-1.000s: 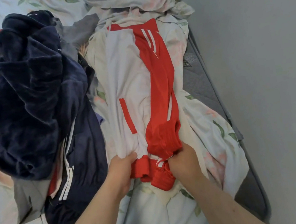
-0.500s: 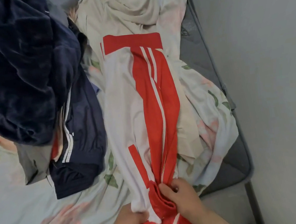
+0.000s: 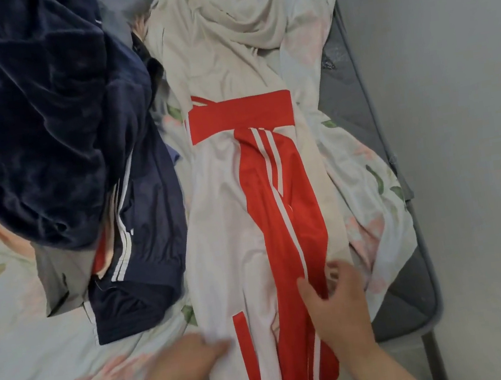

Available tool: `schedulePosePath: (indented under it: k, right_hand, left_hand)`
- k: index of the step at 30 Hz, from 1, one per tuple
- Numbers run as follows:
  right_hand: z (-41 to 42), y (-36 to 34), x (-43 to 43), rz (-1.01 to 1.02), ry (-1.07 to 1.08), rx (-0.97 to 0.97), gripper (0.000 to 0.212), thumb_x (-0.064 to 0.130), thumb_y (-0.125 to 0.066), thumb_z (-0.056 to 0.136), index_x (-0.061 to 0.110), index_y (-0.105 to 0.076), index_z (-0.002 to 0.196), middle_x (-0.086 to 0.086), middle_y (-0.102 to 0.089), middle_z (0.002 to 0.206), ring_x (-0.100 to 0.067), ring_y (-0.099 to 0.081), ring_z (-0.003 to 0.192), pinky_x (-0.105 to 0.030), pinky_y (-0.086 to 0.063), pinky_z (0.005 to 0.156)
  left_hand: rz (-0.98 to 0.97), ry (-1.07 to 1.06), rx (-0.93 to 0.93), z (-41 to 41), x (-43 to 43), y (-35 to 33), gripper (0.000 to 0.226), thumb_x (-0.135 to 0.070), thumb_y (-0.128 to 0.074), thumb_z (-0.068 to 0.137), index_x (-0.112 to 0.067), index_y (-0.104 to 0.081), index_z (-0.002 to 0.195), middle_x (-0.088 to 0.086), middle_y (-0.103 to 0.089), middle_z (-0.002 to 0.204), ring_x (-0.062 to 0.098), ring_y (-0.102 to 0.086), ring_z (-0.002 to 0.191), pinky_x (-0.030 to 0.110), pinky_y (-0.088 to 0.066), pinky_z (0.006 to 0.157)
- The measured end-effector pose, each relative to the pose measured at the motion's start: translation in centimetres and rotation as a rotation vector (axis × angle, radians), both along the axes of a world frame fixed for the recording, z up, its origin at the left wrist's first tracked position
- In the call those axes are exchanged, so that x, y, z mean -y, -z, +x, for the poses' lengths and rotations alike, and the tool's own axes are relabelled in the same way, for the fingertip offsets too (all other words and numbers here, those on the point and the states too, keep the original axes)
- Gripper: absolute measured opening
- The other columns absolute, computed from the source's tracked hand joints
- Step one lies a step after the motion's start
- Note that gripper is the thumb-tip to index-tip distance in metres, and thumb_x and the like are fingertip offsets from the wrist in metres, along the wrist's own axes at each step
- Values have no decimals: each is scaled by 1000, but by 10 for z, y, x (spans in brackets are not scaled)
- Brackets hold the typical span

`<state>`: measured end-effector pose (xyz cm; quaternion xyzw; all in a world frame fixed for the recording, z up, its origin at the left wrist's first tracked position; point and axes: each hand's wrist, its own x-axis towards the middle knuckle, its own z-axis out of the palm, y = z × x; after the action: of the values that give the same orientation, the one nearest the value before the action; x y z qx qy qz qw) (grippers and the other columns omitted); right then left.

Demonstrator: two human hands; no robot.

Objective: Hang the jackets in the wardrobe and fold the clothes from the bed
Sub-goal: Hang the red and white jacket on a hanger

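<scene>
Floral bedsheet (image 3: 22,331) under white-red jacket (image 3: 231,224), no readable writing; both hands open: left (image 3: 185,358), right (image 3: 340,302).

Jacket (image 3: 231,224) on bed (image 3: 22,331) (clothes pile (image 3: 36,122) left).

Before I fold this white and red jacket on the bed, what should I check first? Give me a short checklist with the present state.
1. White and red jacket laid lengthwise on the bed sheet: ok.
2. Red sleeve folded onto the body: ok.
3. Left hand on the jacket's left edge: ok.
4. Right hand on the sleeve, fingers open, not gripping: ok.
5. Navy clothes clear of the jacket: not ok, they meet its left edge.
6. Zip closed: cannot tell.
</scene>
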<state>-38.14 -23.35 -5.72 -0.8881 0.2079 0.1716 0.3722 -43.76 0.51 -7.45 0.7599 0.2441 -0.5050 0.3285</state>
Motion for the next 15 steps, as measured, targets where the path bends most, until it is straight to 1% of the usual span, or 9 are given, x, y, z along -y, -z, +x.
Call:
schedulePosePath:
  k: [1, 2, 3, 5, 7, 9, 11, 13, 15]
  right_hand:
    - [23, -5, -6, 7, -5, 98, 58, 62, -66, 74, 38, -38, 119, 20, -43, 112, -8, -51, 108, -33, -47, 95]
    - [47, -9, -14, 20, -7, 189, 60, 60, -67, 74, 38, -38, 122, 21, -44, 113, -6, -51, 107, -30, -46, 94]
    - [71, -13, -21, 41, -9, 251, 62, 58, -68, 74, 38, -38, 125, 21, -44, 116, -4, -50, 110, -29, -45, 96]
    - [119, -15, -34, 53, -36, 275, 74, 53, -71, 75, 29, -39, 137, 12, -43, 133, -12, -45, 125, -34, -40, 106]
    - [162, -18, -48, 30, -86, 217, 84, 53, -72, 76, 21, -35, 145, 1, -40, 146, -19, -40, 135, -36, -35, 112]
    - [189, -18, -63, 91, -102, 147, 89, 53, -74, 76, 19, -34, 147, -2, -41, 148, -21, -41, 135, -34, -35, 110]
    - [200, -16, -76, 192, -60, 56, 95, 52, -76, 74, 16, -31, 149, -3, -44, 147, -22, -45, 133, -33, -37, 108]
    - [200, -13, -84, 277, -10, 14, 83, 48, -78, 74, 16, -41, 142, -1, -57, 136, -18, -56, 120, -28, -43, 99]
    - [196, -8, -86, 349, -5, -24, 46, 43, -77, 78, 23, -62, 116, 3, -70, 114, -14, -66, 102, -28, -50, 91]
  left_hand:
    - [49, 27, 99, 29, -12, -3, 46, -62, -56, 84, -18, -66, 94, -5, -69, 99, 15, -64, 91, 27, -48, 79]
    - [106, -13, 209, 58, -18, -13, 46, -62, -57, 83, -16, -65, 85, -1, -69, 88, 17, -66, 83, 28, -48, 72]
    - [146, -42, 315, 87, -24, -18, 45, -61, -57, 80, -17, -64, 86, 1, -68, 87, 18, -66, 81, 29, -46, 68]
    - [192, -199, 537, 134, -28, -27, 48, -56, -58, 81, -18, -60, 110, 3, -66, 108, 21, -63, 97, 31, -44, 71]
    - [154, -300, 618, 175, -29, -28, 61, -46, -61, 85, -11, -48, 133, 10, -54, 135, 30, -54, 121, 38, -46, 85]
    - [31, -476, 569, 202, -27, -23, 75, -42, -65, 86, -5, -36, 144, 13, -41, 149, 34, -44, 132, 43, -43, 100]
    - [-239, -788, 393, 215, -23, -16, 80, -40, -71, 85, -6, -31, 146, 15, -37, 150, 34, -47, 130, 40, -45, 102]
    - [-509, -1061, 243, 220, -20, -13, 71, -36, -75, 84, -9, -40, 140, 19, -45, 134, 31, -57, 111, 36, -56, 83]
    - [-513, -1059, 192, 220, -18, -4, 55, -42, -75, 81, -9, -54, 120, 13, -55, 109, 21, -61, 86, 29, -53, 63]
